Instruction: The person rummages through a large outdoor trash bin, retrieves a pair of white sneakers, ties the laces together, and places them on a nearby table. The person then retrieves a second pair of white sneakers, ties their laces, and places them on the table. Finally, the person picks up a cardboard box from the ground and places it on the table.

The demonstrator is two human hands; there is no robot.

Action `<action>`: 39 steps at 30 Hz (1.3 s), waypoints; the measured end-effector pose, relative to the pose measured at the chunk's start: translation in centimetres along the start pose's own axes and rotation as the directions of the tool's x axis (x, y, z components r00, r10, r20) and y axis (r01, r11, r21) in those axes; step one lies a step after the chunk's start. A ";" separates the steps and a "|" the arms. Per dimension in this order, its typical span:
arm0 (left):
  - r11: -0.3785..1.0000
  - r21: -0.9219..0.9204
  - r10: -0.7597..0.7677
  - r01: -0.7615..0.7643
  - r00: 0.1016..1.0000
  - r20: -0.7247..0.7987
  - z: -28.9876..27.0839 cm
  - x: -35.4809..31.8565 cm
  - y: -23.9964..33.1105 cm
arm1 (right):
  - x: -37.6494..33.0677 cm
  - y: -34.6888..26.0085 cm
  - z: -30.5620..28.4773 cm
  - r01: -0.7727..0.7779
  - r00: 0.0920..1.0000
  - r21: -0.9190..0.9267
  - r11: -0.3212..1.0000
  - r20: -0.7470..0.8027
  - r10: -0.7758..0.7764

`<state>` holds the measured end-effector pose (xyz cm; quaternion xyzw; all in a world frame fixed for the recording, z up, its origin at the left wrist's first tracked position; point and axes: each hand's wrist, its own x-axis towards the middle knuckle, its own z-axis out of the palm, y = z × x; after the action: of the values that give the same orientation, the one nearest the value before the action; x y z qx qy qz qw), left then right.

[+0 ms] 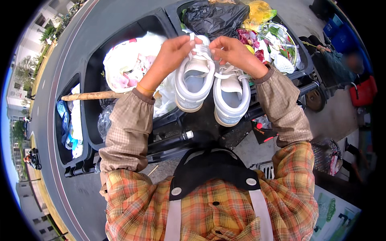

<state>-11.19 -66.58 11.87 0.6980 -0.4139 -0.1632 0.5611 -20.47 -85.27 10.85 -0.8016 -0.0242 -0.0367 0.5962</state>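
A pair of white sneakers hangs before me over the bins' near edge: a left sneaker point(195, 86) and a right sneaker point(232, 100), side by side with openings toward me. My left hand point(175, 54) pinches a white shoelace point(191, 37) at the front of the left sneaker. Bent close to the same laces, my right hand point(235, 54) has thumb and forefinger drawn together between the two shoes. Whatever its fingertips hold is too small to make out.
Open dark bins point(94, 68) hold white plastic bags point(130, 60), a black bag point(217, 18), a yellow bag point(259, 12) and flower scraps. A wooden stick point(88, 96) crosses the left bins. Black handlebars point(169, 144) lie nearer me. A red container point(363, 91) stands far right.
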 end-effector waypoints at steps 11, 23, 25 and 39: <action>0.815 0.499 0.288 -0.294 0.953 0.091 2.4 -2.4 2.8 | -1.6 -0.1 1.4 -0.162 0.968 0.004 0.987 -0.192 0.160; 0.217 0.861 0.077 -0.459 0.888 0.454 2.4 -1.9 2.2 | -3.2 -1.0 1.2 -0.121 0.986 -0.002 0.993 -0.113 0.120; 0.291 0.852 -0.099 -0.435 0.872 0.479 2.1 -0.1 3.4 | -3.3 -1.9 0.3 -0.095 0.995 0.077 0.992 -0.018 0.097; 0.511 0.857 -0.272 0.075 0.959 0.078 4.0 0.2 4.6 | -8.6 2.9 -5.9 -0.019 0.995 0.112 0.994 -0.090 0.029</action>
<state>-15.71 -69.45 14.85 0.8993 -0.4232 -0.0678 0.0877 -28.93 -91.73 8.99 -0.7651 0.0110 -0.0649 0.6406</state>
